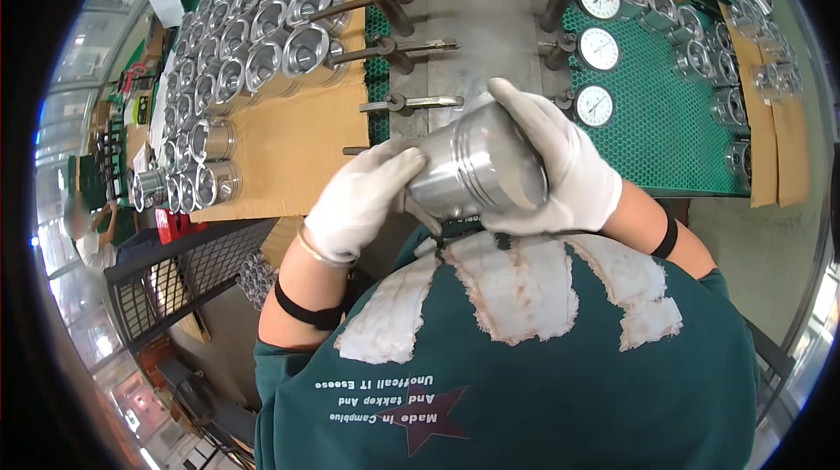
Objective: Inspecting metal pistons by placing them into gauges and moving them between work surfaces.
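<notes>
Between my two white-gloved hands is a shiny metal piston (477,164), tilted on its side in front of my chest. Ring grooves run round it near its right end. My left hand (363,194) grips the left end, its thumb on top and fingers partly hidden beneath. My right hand (564,159) wraps the right end, thumb along the upper side and palm behind the flat face. Just beyond the piston lies a steel measuring fixture (490,41), with clamp arms on its left and round dial gauges (598,49) on its right.
Many similar pistons (232,76) stand in rows on cardboard (289,155) at the left. More pistons (696,59) line the right side on a green perforated mat (647,137). A dark mesh rack (166,286) stands low at left. Another person (92,242) is far left.
</notes>
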Available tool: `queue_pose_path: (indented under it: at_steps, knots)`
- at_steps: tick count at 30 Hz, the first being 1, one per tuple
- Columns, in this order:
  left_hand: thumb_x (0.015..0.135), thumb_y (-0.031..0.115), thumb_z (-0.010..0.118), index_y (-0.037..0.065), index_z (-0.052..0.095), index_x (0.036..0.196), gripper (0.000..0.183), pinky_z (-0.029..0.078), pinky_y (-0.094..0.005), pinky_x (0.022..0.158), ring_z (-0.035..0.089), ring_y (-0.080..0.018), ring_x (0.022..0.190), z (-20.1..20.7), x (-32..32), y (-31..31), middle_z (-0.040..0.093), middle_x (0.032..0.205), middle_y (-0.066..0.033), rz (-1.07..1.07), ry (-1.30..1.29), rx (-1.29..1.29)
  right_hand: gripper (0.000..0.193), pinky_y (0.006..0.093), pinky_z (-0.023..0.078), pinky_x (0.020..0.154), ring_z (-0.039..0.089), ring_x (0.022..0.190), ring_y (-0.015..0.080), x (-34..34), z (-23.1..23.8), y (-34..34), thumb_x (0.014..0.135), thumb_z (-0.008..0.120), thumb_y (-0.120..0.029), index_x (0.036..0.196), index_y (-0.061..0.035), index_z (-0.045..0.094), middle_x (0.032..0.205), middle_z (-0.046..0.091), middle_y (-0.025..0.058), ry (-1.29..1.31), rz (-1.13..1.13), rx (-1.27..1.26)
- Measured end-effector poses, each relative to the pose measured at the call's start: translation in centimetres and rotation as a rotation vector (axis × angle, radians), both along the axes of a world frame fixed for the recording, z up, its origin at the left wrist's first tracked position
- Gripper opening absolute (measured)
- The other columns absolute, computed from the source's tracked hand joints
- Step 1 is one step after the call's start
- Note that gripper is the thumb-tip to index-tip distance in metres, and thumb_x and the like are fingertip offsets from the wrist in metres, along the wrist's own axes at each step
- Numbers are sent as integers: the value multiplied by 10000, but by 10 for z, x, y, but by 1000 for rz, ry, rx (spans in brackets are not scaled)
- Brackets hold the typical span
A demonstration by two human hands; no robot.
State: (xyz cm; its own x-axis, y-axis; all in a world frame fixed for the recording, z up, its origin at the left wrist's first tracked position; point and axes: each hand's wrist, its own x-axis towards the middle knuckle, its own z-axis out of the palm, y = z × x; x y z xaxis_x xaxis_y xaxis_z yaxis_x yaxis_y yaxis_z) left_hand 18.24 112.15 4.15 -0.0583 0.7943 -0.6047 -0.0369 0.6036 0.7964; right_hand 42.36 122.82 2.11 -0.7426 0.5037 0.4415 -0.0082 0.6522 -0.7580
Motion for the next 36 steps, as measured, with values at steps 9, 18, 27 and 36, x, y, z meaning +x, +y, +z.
queue_pose_path:
  at_steps: [9, 18, 27, 36]
  knots:
    - [683, 202, 823, 71, 393, 1428, 870, 469, -461, 934, 554, -392, 1088, -30, 51, 36, 554, 1229, -190, -484, 1094, 836, 877, 426, 543, 814, 633, 977, 400, 4, -17, 8, 726, 777, -252, 1479, -107, 352, 1236, 537, 220, -334, -237, 150]
    - [652, 253, 858, 76, 388, 1430, 926, 482, -461, 923, 561, -400, 1101, -63, 52, 67, 529, 1276, -188, -318, 951, 1028, 909, 313, 487, 916, 610, 1011, 227, 28, -58, -24, 846, 678, -247, 1511, 96, 163, 1106, 627, 208, -265, -202, -1018]
    - [672, 196, 854, 74, 368, 1445, 922, 500, -441, 930, 566, -402, 1138, -71, 52, 76, 499, 1306, -222, -271, 851, 1020, 948, 333, 517, 863, 666, 936, 295, 25, -57, -20, 833, 663, -308, 1534, 46, 133, 1068, 650, 244, -377, -268, -928]
    - [656, 193, 860, 83, 366, 1451, 942, 505, -440, 934, 565, -413, 1141, -72, 53, 78, 497, 1307, -236, -247, 801, 994, 950, 277, 517, 632, 618, 667, 149, 22, -63, -21, 834, 658, -224, 1551, 17, 82, 803, 653, 101, -329, -288, -999]
